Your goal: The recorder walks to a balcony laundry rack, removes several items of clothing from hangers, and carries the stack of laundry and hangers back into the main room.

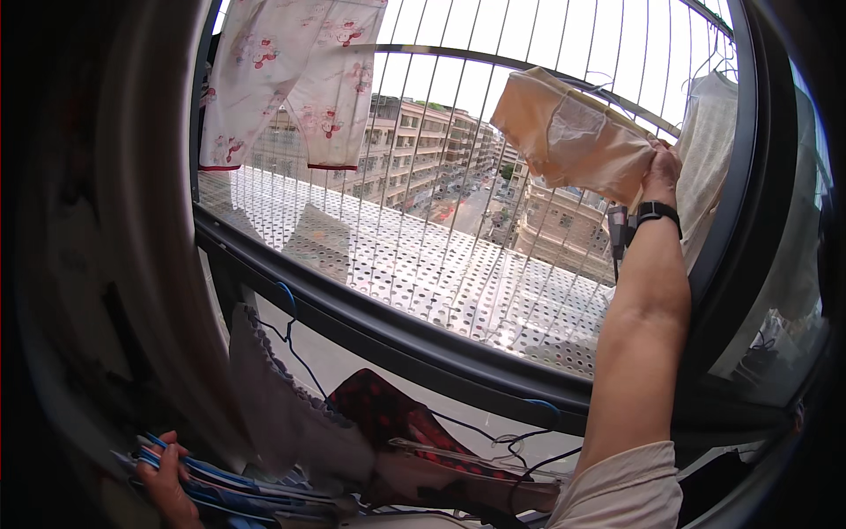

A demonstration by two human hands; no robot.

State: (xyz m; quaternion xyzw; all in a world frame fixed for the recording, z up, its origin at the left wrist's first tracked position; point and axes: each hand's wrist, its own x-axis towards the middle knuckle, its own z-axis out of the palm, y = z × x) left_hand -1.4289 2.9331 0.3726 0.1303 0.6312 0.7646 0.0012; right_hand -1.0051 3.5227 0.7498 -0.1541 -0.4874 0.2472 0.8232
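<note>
Through the open window, my right hand (663,165) reaches outward and grips the edge of a peach-coloured piece of underwear (581,139) with a pale panel. A light wire hanger (598,86) shows behind its upper edge. At the lower left, my left hand (168,479) is closed around a bundle of blue and white clothes hangers (225,479). Beside the bundle hangs a grey garment with a gathered waistband (284,403). A dark red patterned cloth (390,410) is next to it, near a clear plastic hanger (449,453).
Black window frame (396,337) crosses below my right arm, with blue hangers (284,304) hooked on it. Outside are thin vertical bars (456,165) and a perforated white ledge (423,271). Printed trousers (291,79) hang at left, a pale top (710,132) at right.
</note>
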